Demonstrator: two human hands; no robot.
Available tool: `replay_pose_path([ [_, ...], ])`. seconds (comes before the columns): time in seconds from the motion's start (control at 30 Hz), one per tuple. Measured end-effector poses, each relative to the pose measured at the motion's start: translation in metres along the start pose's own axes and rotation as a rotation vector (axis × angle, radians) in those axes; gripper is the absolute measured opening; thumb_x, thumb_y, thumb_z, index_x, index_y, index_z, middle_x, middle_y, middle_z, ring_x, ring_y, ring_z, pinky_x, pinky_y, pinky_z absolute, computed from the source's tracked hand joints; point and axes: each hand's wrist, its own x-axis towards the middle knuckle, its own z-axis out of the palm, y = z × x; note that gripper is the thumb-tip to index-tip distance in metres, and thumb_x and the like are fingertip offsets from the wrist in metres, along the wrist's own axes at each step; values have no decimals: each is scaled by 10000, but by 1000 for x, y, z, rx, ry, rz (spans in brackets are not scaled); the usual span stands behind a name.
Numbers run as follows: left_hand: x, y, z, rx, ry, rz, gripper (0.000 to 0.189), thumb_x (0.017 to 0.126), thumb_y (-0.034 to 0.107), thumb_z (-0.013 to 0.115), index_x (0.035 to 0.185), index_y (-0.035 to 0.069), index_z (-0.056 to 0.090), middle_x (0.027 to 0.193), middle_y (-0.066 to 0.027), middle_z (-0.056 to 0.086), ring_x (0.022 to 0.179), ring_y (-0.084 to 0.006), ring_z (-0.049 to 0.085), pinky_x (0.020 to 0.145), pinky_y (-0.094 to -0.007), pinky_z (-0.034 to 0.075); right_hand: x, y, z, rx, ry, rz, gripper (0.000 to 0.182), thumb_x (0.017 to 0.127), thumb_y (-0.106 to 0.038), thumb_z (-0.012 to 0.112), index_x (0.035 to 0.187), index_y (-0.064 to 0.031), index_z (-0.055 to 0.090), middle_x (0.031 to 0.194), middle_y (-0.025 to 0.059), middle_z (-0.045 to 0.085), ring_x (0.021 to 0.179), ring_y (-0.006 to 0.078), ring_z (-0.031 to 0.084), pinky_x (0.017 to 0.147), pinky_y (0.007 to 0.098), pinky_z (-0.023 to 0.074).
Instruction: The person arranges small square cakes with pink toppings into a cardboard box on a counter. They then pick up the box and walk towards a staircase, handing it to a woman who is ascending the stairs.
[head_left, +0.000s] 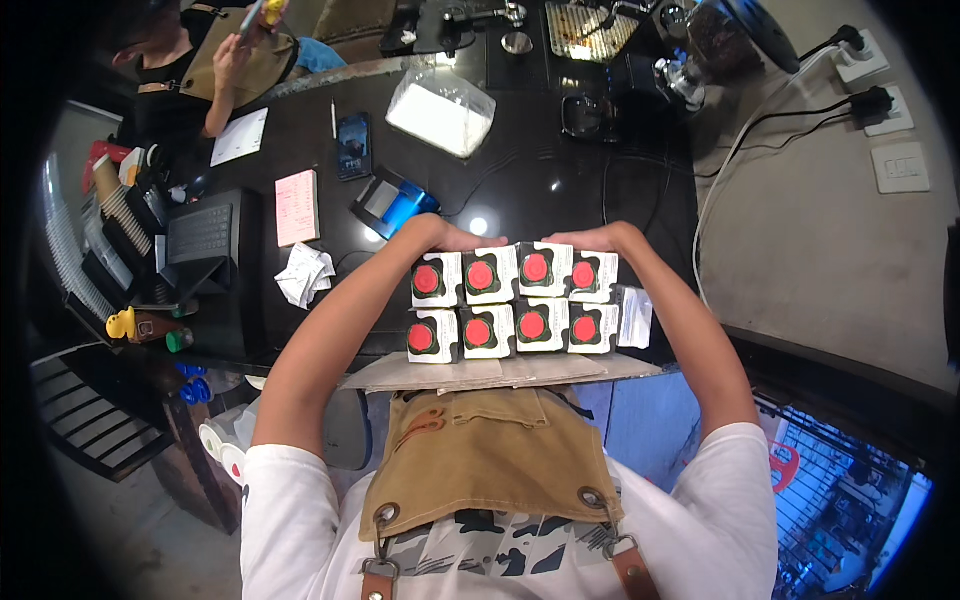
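Note:
Two rows of white and black cartons with red screw caps (487, 330) stand side by side at the counter's front edge, on flattened cardboard (517, 371). My left hand (466, 238) lies against the far side of the cartons on the left, its fingers mostly hidden behind them. Against the far side on the right rests my right hand (585, 238), with its fingers pointing inward. Both forearms reach around the group. A small white packet (635, 319) stands at the right end, beside the cartons.
Beyond my hands are a blue and black device (396, 204), a phone (354, 146) and a plastic bag with white contents (441, 112). Left are a pink notepad (297, 208), crumpled receipts (305, 275) and a keyboard (199, 232). Another person (225, 67) holds a phone at upper left.

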Motion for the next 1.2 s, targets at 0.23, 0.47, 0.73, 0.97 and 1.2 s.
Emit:
replay_pose_path([
  [0.23,-12,15,12,-80,122,90,805,903,751,355,1444,167,473,1423,-87,526,1177,-226,601,932,-391,521,14,-2,-19,-52,61,27,517,948,-483,464,1178,-59,651,1113,81,710,857,169,714,765,328,592],
  [0.47,-47,55,28,-10,163,60,707,955,666,349,1397,142,520,1372,-115,565,1152,-254,604,964,-452,485,-25,-59,34,-360,178,23,400,934,-404,467,1165,-131,647,1048,40,712,810,161,697,749,354,580],
  [0.73,-56,74,46,-93,199,70,506,880,509,559,1145,94,679,1129,-62,707,911,-190,681,876,-386,531,-12,-36,27,-316,248,30,430,912,-512,480,1009,-157,702,967,-6,725,772,136,664,772,354,532],
  [0.97,-36,59,33,35,279,-3,657,881,583,478,1348,125,550,1368,-102,562,1140,-259,590,975,-457,462,-20,-51,39,-394,294,94,683,857,-658,458,1255,-128,621,1257,72,643,1001,218,664,892,406,526],
  [1.2,-85,26,49,324,1110,299,661,1014,551,293,1261,20,601,1305,-214,590,1254,-378,528,1046,-437,427,17,-36,-6,-206,62,10,527,955,-541,481,1187,-96,644,1153,94,685,923,158,683,785,360,584],
])
